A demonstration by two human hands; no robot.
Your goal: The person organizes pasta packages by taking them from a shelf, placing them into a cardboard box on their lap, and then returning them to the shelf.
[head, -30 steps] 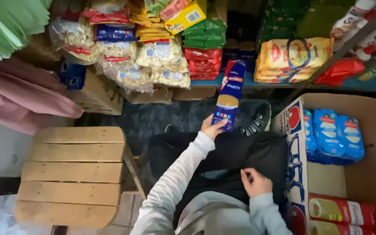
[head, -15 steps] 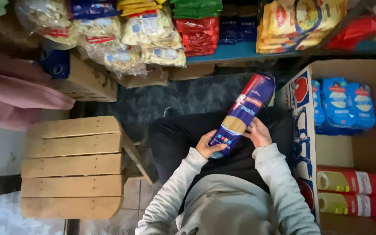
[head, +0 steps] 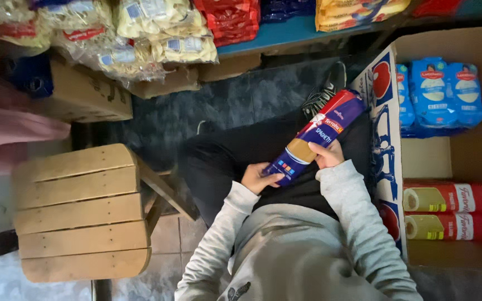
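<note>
Fingers (head: 271, 177) grip spaghetti pack (head: 313, 136) — cardboard box (head: 387, 145) beside | wooden stool (head: 79, 212) left

Glossy plastic film wraps the pasta packet (head: 314, 142); the stool (head: 79, 214) is matt, rough wood; the box (head: 458, 161) is dull cardboard.

Left hand (head: 258, 177): grips the lower end of a blue pasta packet (head: 313, 136).
Right hand (head: 326, 155): holds the packet's middle.
Cardboard box (head: 478, 156): just right, holding blue and red packets.
Wooden stool (head: 79, 212): left, on the floor.
</note>
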